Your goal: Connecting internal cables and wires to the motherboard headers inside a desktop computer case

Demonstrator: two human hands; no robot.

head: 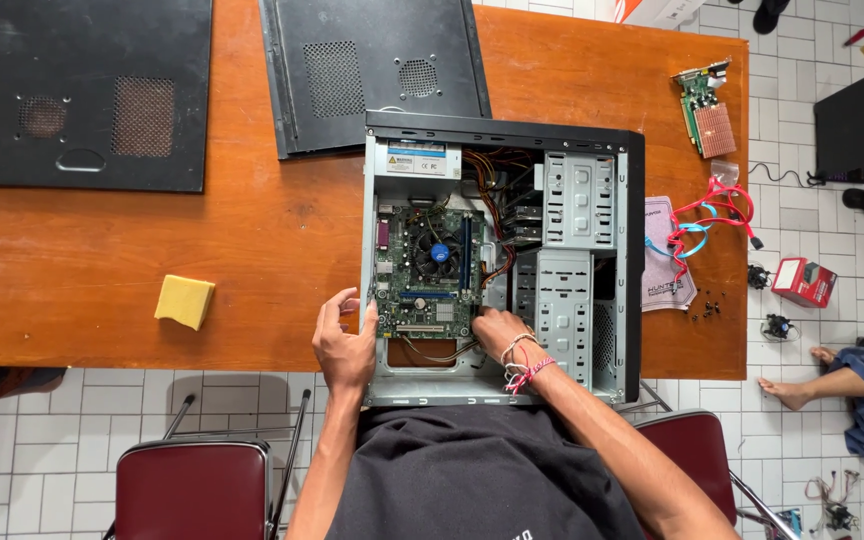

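Note:
An open black computer case (634, 250) lies on its side on an orange-brown wooden table (272, 230). Inside it sit a green motherboard (424, 290) with a round cooler fan (439, 253), a power supply (417, 160) at the far end and grey drive bays (577, 200). My left hand (344, 345) rests on the case's left wall beside the motherboard, fingers apart. My right hand (497, 330), with bracelets at the wrist, reaches inside the case and touches the motherboard's lower right corner. What its fingertips grip is hidden.
Two black side panels (82, 90) (372, 65) lie at the back of the table. A yellow sponge (185, 300) sits left, a graphics card (707, 105), a cloth and red and blue cables (712, 215) right. Red chairs (192, 490) stand below. Another person's legs (822, 375) show at the right.

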